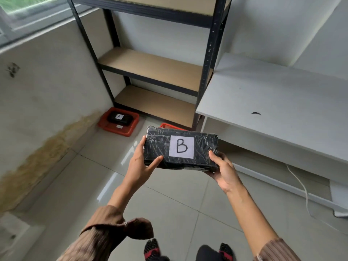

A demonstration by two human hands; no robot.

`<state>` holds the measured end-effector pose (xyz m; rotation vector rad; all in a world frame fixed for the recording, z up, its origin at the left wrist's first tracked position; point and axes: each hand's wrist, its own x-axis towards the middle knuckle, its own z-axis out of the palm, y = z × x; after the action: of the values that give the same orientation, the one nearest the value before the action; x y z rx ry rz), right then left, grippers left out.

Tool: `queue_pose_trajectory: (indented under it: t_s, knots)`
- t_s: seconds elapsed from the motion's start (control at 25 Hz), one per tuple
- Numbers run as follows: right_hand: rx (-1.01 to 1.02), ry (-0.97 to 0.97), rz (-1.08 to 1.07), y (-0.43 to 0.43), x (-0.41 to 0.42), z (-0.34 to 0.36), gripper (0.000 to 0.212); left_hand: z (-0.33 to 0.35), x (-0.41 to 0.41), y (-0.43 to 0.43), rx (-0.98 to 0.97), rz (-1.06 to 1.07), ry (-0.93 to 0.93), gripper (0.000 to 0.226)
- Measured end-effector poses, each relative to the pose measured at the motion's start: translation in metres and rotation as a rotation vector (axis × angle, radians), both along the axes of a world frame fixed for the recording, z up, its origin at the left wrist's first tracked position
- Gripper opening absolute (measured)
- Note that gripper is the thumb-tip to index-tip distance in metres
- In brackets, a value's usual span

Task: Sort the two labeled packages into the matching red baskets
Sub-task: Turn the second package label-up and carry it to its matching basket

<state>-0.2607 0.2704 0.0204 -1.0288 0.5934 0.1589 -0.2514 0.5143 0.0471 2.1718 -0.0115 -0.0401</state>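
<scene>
Fingers: I see the left hand [140,166] clamped on the left end of package B [180,150], thumb on top near the front edge and the fingers wrapped round the end; the right hand [224,171] clamped on the right front corner, thumb on top, the fingers hidden underneath.
Package B position: held in the air between both hands, label up, above the tiled floor [169,204], in front of the shelving unit [150,72].
Package A position: I see package A [119,117] already lying inside the left red basket [130,131].
Second basket: only a corner of the right red basket [168,126] shows behind package B; I cannot read any label on it.
Handling: I judge package B a stiff box, since its edges hold square under the grip; the glossy wrinkled black wrap looks slippery; the weight I cannot tell.
Hold points: I would keep to the two short ends, thumbs on top and fingers beneath, clear of the white label.
Next step: I judge it goes down into the right red basket, lowered level.
</scene>
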Motion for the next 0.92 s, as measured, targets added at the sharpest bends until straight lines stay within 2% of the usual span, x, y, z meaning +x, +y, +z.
queue_pose_trajectory:
  t_s: [0.24,0.4,0.56,0.76,0.92]
  knots:
    - [0.016,0.041,-0.043,0.078,0.025,-0.018,0.019,-0.014,0.043,0.076,0.023,-0.068,0.049,0.084]
    - [0.006,0.061,-0.075,0.101,0.063,-0.034,0.014,-0.031,0.089,0.097,0.019,-0.099,0.073,0.084]
    - [-0.014,0.093,-0.106,0.112,0.116,-0.057,0.024,-0.056,0.149,0.108,0.001,-0.127,0.104,0.087]
    - [-0.058,0.130,-0.129,0.122,0.192,-0.097,0.028,-0.099,0.230,0.113,-0.035,-0.182,0.214,0.103]
    - [-0.111,0.146,-0.138,0.125,0.250,-0.149,0.024,-0.157,0.293,0.112,-0.071,-0.188,0.260,0.102]
